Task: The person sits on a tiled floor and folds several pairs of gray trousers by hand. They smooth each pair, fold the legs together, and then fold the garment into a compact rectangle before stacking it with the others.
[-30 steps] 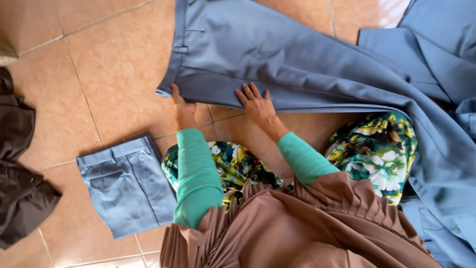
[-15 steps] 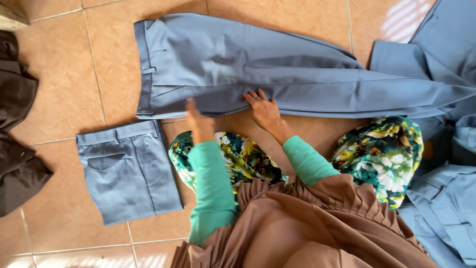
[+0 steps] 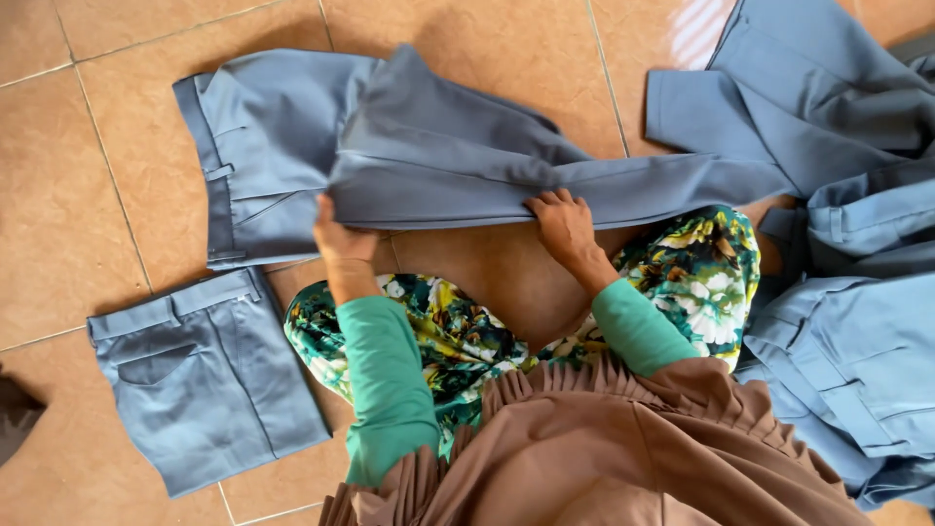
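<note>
A pair of grey-blue trousers (image 3: 273, 146) lies across the tiled floor, waistband at the left, with its leg part doubled back over itself near the middle. My left hand (image 3: 341, 239) grips the near edge of the doubled-back fabric. My right hand (image 3: 563, 222) presses on the crease of the leg further right, fingers curled over the cloth. Both arms wear green sleeves.
A folded pair of the same trousers (image 3: 200, 380) lies at the lower left. A heap of unfolded grey-blue garments (image 3: 847, 292) fills the right side. A dark cloth (image 3: 15, 419) shows at the left edge. My floral-clad knees and brown garment fill the bottom.
The trouser leg, flat and stretched out to the right before, is now doubled back toward the waistband. Both hands shifted with it along the near edge.
</note>
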